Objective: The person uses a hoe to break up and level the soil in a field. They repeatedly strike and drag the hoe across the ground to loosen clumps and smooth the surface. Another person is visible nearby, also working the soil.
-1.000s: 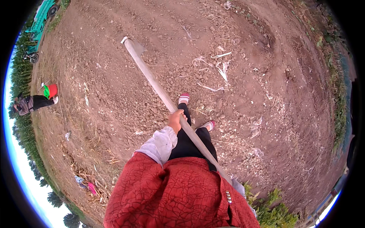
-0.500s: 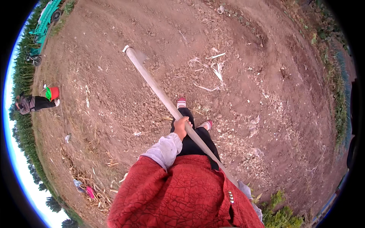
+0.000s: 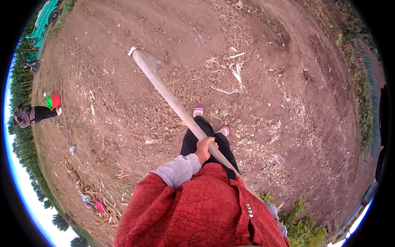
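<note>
Head view: left hand point(image 3: 204, 149) wrapped round the shaft of a hoe point(image 3: 169, 96), gripping it just in front of the waist. Shaft slanted from upper left, past the dark trousers point(image 3: 190, 140), down to the right side of the red jacket point(image 3: 197, 206), where its near end was hidden. Blade point(image 3: 154, 61) at the far end, greyish and blurred — could not tell whether it touched the soil point(image 3: 111, 82). Right hand out of view, its grip impossible to tell; only a pale sleeve point(image 3: 273, 212) showed at lower right, near a green shrub point(image 3: 305, 227). Shoes point(image 3: 198, 110) stood right of the shaft, with pale husks point(image 3: 236, 74) lying beyond them. Far left: another person point(image 3: 27, 116), a red bucket point(image 3: 56, 101) by the legs — green cart point(image 3: 40, 26) in the upper corner.
</note>
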`<state>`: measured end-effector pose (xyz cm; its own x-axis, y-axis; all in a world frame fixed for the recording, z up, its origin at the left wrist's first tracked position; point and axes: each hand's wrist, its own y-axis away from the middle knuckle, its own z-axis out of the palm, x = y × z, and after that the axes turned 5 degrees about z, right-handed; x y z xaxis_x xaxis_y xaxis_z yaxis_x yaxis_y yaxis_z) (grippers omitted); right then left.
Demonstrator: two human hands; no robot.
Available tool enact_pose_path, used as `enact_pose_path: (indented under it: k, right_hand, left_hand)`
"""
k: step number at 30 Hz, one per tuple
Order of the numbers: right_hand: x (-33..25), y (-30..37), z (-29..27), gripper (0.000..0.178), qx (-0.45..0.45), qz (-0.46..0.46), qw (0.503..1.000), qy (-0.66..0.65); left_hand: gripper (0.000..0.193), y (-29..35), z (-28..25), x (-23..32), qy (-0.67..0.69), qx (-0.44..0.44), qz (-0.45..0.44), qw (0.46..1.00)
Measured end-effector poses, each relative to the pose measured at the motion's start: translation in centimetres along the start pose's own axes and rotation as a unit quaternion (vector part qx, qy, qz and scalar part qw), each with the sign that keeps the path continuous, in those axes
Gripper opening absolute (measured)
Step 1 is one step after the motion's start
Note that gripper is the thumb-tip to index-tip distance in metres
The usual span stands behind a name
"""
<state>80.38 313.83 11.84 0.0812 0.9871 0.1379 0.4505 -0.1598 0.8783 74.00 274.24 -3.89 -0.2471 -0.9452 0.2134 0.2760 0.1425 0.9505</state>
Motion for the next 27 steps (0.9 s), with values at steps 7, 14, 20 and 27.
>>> enact_pose_path:
  k: [7, 14, 20, 27]
  right_hand:
    - [-3.6, -0.7, -0.9, 0.028, 0.013, -0.020, 1.000, -0.007]
    - [-5.8, 0.2, -3.3, 0.025, 0.052, -0.053, 0.997, -0.017]
    - [-0.5, 0.5, -2.6, 0.024, 0.040, -0.017, 0.999, 0.020]
    - [1.5, -2.5, -4.4, 0.022, 0.061, -0.029, 0.995, 0.074]
  left_hand:
    - [0.012, -1.7, 0.0, 3.7, 0.008, 0.000, 0.013, 1.000]
    - [0.010, -3.2, 0.0, 4.7, 0.028, 0.013, -0.001, 1.000]
    - [0.010, -0.6, 0.4, 1.2, 0.016, -0.025, -0.027, 0.999]
    - [0.009, 0.5, 0.2, 1.0, 0.060, -0.072, -0.021, 0.995]
